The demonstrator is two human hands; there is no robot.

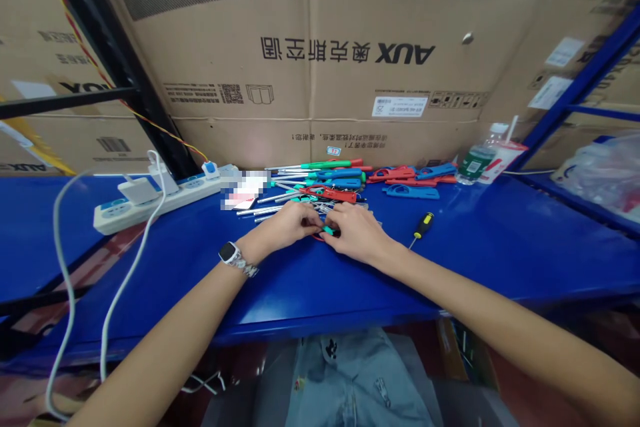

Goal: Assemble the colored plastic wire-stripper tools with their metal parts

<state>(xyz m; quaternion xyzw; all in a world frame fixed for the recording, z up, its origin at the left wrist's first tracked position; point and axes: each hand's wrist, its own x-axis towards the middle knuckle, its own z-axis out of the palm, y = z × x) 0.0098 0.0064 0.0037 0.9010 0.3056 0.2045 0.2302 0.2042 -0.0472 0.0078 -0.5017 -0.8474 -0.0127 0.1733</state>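
Note:
Both hands meet over the front of the pile, fingertips close together. My left hand (289, 223), with a watch (236, 257) on its wrist, has thumb and finger pinched at a small part too tiny to name. My right hand (359, 232) bends its fingers around a small green plastic piece (328, 230). A bit of red shows under the fingers. Behind the hands lie several long-nosed lighter parts with metal tubes (275, 199) and green ends. A red lighter casing (330, 194) rests just beyond my fingers, and blue casings (345, 182) lie behind it.
More red casings (395, 173) and a blue casing (413, 193) lie at right. A yellow-black screwdriver (425, 224) is right of my hand. A bottle (475, 163) and cup (504, 161) stand by the cardboard (280, 7). At left sits a white power strip (120, 213) with cables.

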